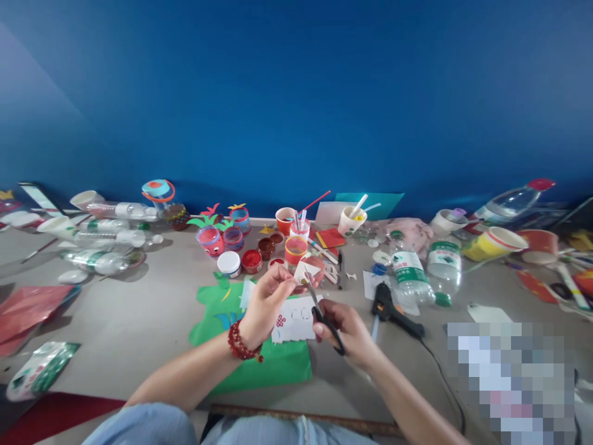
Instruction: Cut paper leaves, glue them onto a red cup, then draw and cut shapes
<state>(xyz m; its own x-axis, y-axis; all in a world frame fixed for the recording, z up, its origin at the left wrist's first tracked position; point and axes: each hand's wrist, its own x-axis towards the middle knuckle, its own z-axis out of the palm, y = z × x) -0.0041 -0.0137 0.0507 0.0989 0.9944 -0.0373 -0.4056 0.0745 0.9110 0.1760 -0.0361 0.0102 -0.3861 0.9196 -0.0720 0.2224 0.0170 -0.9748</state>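
My left hand (270,293), with a red bead bracelet at the wrist, pinches a small piece of white paper (306,271). In my right hand (345,327) is a pair of black-handled scissors (330,326), its blades pointing up and left against the paper. Whether the blades have bitten into it is too small to tell. Under both hands lies a white sheet (296,316) with drawn outlines and a red flower. That sheet rests on cut green paper (282,368).
A black glue gun (389,309) with its cord lies to the right, near plastic bottles (410,275). Paint jars (252,261) and decorated cups (210,240) stand behind my hands. More bottles (106,261) lie at the left, by red sheets (32,312). A blue wall (296,111) rises behind.
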